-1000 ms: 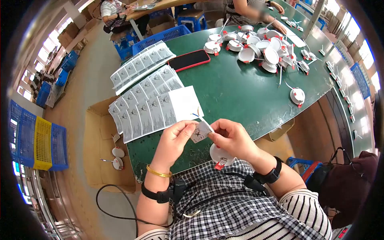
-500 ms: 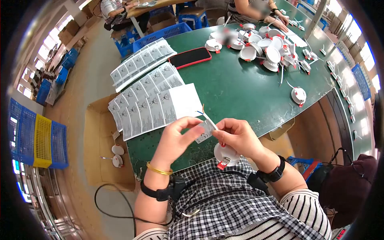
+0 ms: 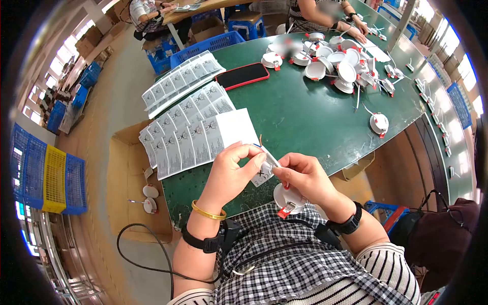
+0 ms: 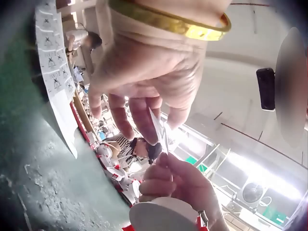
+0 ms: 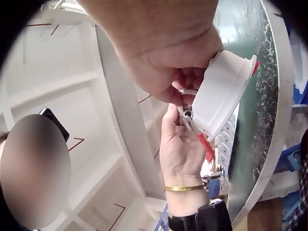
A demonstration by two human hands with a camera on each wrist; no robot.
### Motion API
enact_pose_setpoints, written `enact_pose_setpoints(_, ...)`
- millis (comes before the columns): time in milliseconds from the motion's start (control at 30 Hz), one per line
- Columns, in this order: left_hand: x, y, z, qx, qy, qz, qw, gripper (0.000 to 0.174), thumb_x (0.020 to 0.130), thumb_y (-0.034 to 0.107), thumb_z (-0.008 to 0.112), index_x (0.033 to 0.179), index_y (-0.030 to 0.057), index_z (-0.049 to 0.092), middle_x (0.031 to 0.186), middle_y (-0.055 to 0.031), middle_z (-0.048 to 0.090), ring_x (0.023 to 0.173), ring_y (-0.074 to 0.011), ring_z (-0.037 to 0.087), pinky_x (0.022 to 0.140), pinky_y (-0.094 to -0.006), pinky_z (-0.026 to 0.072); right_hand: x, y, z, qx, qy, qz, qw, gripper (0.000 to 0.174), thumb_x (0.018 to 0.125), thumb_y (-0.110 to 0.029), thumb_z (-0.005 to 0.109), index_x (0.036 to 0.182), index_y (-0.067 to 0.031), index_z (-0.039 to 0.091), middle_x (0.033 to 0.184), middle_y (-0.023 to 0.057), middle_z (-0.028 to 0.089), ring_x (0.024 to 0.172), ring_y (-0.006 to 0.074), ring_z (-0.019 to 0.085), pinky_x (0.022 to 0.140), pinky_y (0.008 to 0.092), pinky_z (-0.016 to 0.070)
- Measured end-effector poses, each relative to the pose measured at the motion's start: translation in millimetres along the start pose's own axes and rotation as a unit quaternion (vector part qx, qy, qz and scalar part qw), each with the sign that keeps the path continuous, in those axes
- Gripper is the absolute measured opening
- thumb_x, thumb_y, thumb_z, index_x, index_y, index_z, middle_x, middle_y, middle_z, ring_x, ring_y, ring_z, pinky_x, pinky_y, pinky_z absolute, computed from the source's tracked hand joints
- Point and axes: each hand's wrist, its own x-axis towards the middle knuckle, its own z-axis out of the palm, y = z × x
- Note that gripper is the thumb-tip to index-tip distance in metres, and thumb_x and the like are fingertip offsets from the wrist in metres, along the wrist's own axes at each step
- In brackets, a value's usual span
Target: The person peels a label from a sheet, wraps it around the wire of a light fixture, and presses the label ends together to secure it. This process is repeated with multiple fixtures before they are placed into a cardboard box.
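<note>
In the head view, a grey printed label [image 3: 260, 179] sits around a white cable near its end, where thin coloured wires [image 3: 261, 138] stick out. My left hand [image 3: 230, 175] pinches the folded label and cable between thumb and fingers. The right hand [image 3: 309, 178] pinches the same cable a little further along. From that cable a round white downlight [image 3: 291, 197] with red-tipped spring clips hangs below the right hand. In the right wrist view the lamp's white housing [image 5: 221, 94] is close under that hand, with a spring clip beside it.
Sheets of grey labels [image 3: 185, 137] lie on the green table [image 3: 300, 122], beside a phone [image 3: 243, 76] with a red edge. A heap of white downlights [image 3: 338, 61] is further back, near another person's hands. A cardboard box [image 3: 129, 203] stands at the left, holding lamps.
My left hand has shifted right and up along the label towards the wire end. The label, flatter earlier, is now folded closer round the cable. The downlight has swung slightly right.
</note>
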Motion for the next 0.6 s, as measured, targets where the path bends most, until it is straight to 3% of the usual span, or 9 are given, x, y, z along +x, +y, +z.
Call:
enact_pose_setpoints(100,3,-14,-15,-0.116,0.06,-0.019,0.991,0.02,0.094,0.015,0.054,0.094,-0.0023,0.065,0.087,-0.0045,0.067,0.084,-0.0103,0.06,0.08,-0.0271,0.048,-3,-1,-6,0.057,0.017,0.025,0.998,0.014,0.091,-0.016,0.063,0.086,-0.003,0.061,0.068,-0.0051,0.055,0.06,0.0014,0.048,0.053,0.0184,0.0385)
enact_pose_setpoints(167,0,-10,-9,-0.127,0.039,-0.03,0.991,0.021,0.094,0.016,0.055,0.098,-0.0021,0.065,0.091,-0.0061,0.068,0.087,-0.0114,0.061,0.083,-0.0279,0.0478,-1,9,-6,0.023,0.027,0.014,0.999,0.014,0.09,-0.016,0.063,0.084,-0.0041,0.061,0.066,-0.0052,0.055,0.057,0.0017,0.047,0.051,0.0191,0.0381)
enact_pose_setpoints(300,-5,-7,4,0.009,-0.009,-0.078,0.997,0.02,0.088,0.017,0.064,0.094,-0.0015,0.067,0.086,-0.0053,0.069,0.081,-0.0114,0.061,0.076,-0.0282,0.0486,6,16,1,0.016,0.005,0.0,1.0,0.015,0.091,-0.017,0.064,0.088,-0.0027,0.062,0.069,-0.0049,0.057,0.061,0.0017,0.05,0.053,0.019,0.0397)
enact_pose_setpoints(400,-6,-4,4,0.048,-0.006,-0.023,0.999,0.018,0.087,0.015,0.065,0.09,-0.0021,0.067,0.081,-0.0046,0.068,0.078,-0.0101,0.06,0.072,-0.0274,0.0482,8,21,-5,0.016,-0.027,-0.035,0.999,0.015,0.091,-0.017,0.063,0.093,-0.0017,0.063,0.075,-0.0048,0.058,0.066,0.0016,0.049,0.056,0.0187,0.0396)
enact_pose_setpoints(467,-11,-4,2,-0.006,0.01,-0.087,0.996,0.016,0.086,0.014,0.065,0.088,-0.0018,0.067,0.078,-0.0031,0.066,0.077,-0.0087,0.059,0.071,-0.0255,0.0473,8,15,-6,-0.002,-0.048,-0.07,0.996,0.016,0.091,-0.017,0.063,0.094,-0.002,0.063,0.076,-0.0048,0.058,0.067,0.002,0.051,0.057,0.0195,0.0406)
enact_pose_setpoints(500,-13,-8,3,0.0,0.0,-0.079,0.997,0.016,0.086,0.014,0.065,0.088,-0.0018,0.067,0.078,-0.0031,0.066,0.077,-0.0087,0.059,0.071,-0.0255,0.0473,5,13,-6,-0.003,-0.053,-0.082,0.995,0.016,0.091,-0.018,0.063,0.095,-0.0025,0.063,0.076,-0.0051,0.058,0.067,0.0022,0.051,0.058,0.0204,0.0415)
enact_pose_setpoints(567,-18,-16,5,-0.034,0.069,-0.075,0.994,0.013,0.087,0.011,0.063,0.089,-0.0014,0.067,0.08,-0.0014,0.065,0.077,-0.0073,0.058,0.07,-0.0231,0.0461,3,19,-12,-0.002,-0.044,-0.087,0.995,0.017,0.091,-0.019,0.063,0.097,-0.0026,0.063,0.074,-0.0046,0.058,0.066,0.003,0.052,0.059,0.0204,0.042)
enact_pose_setpoints(600,-22,-16,3,-0.115,0.071,-0.108,0.985,0.013,0.089,0.009,0.062,0.094,-0.0019,0.066,0.084,-0.0008,0.065,0.078,-0.0067,0.057,0.07,-0.0214,0.0458,2,24,-17,0.016,-0.035,-0.064,0.997,0.017,0.092,-0.019,0.063,0.098,-0.0027,0.063,0.075,-0.0046,0.057,0.067,0.0031,0.052,0.059,0.0205,0.0424)
